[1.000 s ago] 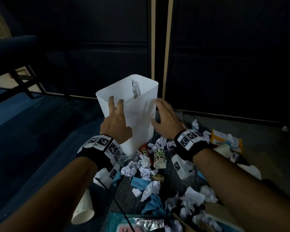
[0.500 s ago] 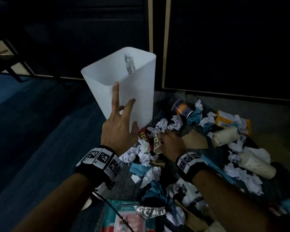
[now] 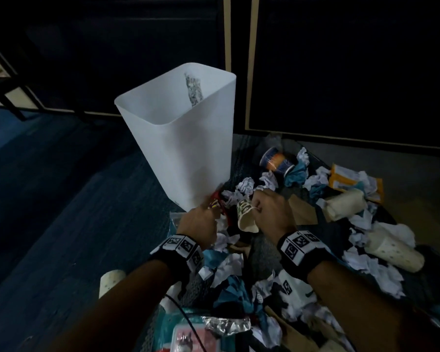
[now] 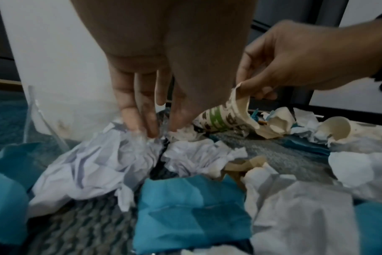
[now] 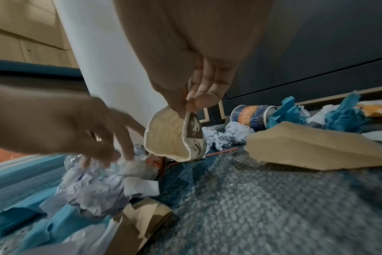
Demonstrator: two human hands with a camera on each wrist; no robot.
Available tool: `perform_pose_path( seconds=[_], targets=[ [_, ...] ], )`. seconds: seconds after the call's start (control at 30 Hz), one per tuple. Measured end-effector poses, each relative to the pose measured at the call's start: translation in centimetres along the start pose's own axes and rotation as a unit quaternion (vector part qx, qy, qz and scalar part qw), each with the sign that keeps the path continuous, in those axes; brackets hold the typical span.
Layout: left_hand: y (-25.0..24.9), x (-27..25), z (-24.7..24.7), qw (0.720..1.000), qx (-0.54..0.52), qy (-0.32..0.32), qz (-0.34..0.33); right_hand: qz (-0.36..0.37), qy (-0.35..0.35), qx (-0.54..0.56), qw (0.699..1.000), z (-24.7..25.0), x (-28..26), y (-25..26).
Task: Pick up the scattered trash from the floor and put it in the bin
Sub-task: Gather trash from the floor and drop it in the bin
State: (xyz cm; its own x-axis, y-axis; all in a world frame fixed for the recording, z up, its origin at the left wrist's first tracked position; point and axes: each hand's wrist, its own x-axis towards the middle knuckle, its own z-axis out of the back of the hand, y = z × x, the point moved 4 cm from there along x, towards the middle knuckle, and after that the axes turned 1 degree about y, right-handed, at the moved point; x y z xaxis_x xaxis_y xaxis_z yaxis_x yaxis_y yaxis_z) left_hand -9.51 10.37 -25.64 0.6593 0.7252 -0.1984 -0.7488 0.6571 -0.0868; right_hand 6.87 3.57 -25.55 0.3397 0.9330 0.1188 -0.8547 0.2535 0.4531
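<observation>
A tall white translucent bin [image 3: 178,138] stands upright on the carpet, with a foil scrap showing inside it. Just right of its base, my right hand [image 3: 258,207] pinches the rim of a crushed printed paper cup [image 3: 245,215] between thumb and fingers [image 5: 204,89] and holds it off the floor. My left hand [image 3: 203,212] reaches down at the bin's foot. Its straight fingers [image 4: 140,110] touch crumpled white paper [image 4: 94,165] and a bit of clear plastic, holding nothing. A red wrapper [image 3: 217,203] lies by those fingers.
Scattered trash covers the carpet to the right and front: crumpled white and blue paper [image 3: 296,174], a blue-orange cup [image 3: 277,160], brown cardboard [image 5: 312,146], pale paper cups [image 3: 391,252], and foil [image 3: 226,325]. Dark cabinet doors [image 3: 341,72] rise behind. Bare blue carpet [image 3: 61,199] lies left.
Both hands have left the bin's sides. The right hand dropped to the crushed cup and pinched it up; the left came down to the paper at the bin's base.
</observation>
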Motion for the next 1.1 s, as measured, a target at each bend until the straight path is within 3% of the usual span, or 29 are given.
perform_pose_path(
  seconds=[0.17, 0.4, 0.57, 0.73, 0.83, 1.0, 1.1],
  targets=[
    [-1.2, 0.8, 0.2, 0.994, 0.061, 0.086, 0.007, -0.012, 0.002, -0.001, 1.000, 0.7, -0.7, -0.5],
    [-0.7, 0.9, 0.2, 0.999, 0.020, 0.037, -0.007, -0.027, -0.050, 0.022, 0.998, 2.1, -1.2, -1.2],
    [-1.1, -1.2, 3.4, 0.997, -0.029, -0.059, -0.036, -0.010, -0.120, 0.062, 0.991, 5.2, -0.7, -1.0],
    [-1.8, -4.3, 8.9, 0.981, -0.056, -0.167, -0.076, 0.017, -0.243, 0.103, 0.964, 9.4, 0.1, 1.1],
    [-2.1, -5.8, 12.7, 0.966, -0.071, -0.231, -0.090, 0.003, -0.264, 0.155, 0.952, 11.7, 0.9, 2.6],
    [-0.9, -7.5, 18.6, 0.917, -0.095, -0.378, -0.089, 0.038, -0.358, 0.235, 0.903, 15.6, 2.7, 5.9],
    [1.1, -6.8, 20.6, 0.912, -0.074, -0.402, -0.041, 0.045, -0.372, 0.300, 0.877, 16.4, 4.4, 7.8]
  ],
)
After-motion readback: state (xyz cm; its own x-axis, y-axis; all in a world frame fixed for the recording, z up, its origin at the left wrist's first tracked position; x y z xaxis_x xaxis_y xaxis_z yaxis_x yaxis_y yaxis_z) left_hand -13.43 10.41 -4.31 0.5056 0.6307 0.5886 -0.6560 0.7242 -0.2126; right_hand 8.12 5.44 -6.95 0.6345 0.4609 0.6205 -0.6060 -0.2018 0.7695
